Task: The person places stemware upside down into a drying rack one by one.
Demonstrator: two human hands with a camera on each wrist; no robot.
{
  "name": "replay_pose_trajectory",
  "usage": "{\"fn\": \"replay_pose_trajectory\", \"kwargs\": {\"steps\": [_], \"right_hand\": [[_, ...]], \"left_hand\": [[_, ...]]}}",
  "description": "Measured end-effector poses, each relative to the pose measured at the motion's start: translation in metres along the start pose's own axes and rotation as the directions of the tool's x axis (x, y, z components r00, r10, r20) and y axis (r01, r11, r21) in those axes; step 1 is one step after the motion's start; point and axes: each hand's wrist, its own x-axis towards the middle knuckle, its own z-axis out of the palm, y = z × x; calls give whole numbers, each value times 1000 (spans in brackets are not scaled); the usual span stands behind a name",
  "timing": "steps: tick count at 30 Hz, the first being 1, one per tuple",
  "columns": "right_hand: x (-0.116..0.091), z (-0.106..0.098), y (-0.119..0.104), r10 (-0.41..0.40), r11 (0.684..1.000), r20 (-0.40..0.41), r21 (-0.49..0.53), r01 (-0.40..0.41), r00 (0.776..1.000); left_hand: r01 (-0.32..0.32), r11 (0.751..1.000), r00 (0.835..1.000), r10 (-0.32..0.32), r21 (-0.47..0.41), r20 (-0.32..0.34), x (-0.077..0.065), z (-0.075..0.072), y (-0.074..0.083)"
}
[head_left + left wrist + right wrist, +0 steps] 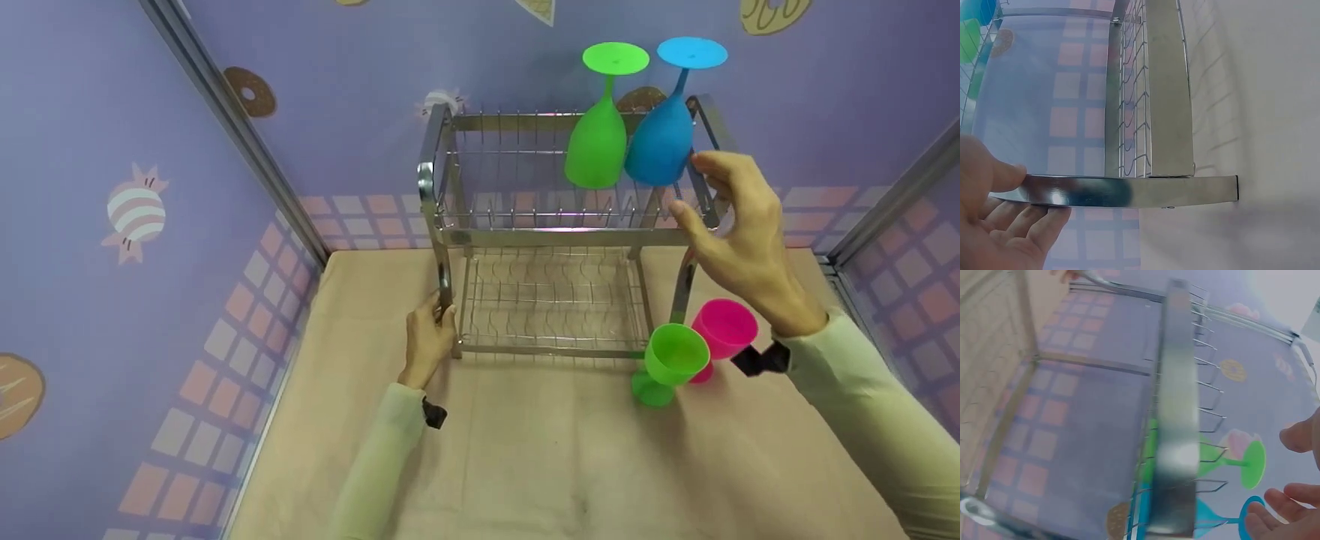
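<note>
A two-tier metal dish rack [536, 238] stands against the back wall. My left hand [429, 337] grips its left front leg, thumb on one side and fingers on the other, as the left wrist view shows. A green goblet [596, 146] and a blue goblet [660, 146] sit upside down on the upper tier, side by side toward the right. Just right of the blue goblet, my right hand [739, 232] is raised with thumb and fingers apart and nothing between them. Whether a fingertip touches that goblet, I cannot tell.
Upright on the table [525, 450], by the rack's right front leg, are a second green goblet [677, 356] and a pink goblet [724, 330] behind it. The lower tier [555, 349] holds nothing visible. Patterned walls [97, 300] close off the left, back and right.
</note>
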Motion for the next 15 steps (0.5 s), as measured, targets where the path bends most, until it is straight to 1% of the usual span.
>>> {"fn": "replay_pose_trajectory", "kwargs": {"steps": [4, 9, 12, 15], "right_hand": [[-23, -2, 4, 2, 999, -66, 45, 1, 998], [-51, -1, -1, -1, 988, -161, 151, 26, 987], [-69, 1, -7, 4, 984, -190, 174, 30, 982], [-85, 3, -6, 7, 984, -198, 178, 29, 980]], "left_hand": [[3, 1000, 1000, -3, 8, -2, 0, 1, -1], [10, 1000, 1000, -10, 27, -16, 0, 2, -2], [6, 1000, 1000, -6, 28, -17, 0, 2, -3], [11, 1000, 1000, -11, 23, -4, 1, 2, -3]]}}
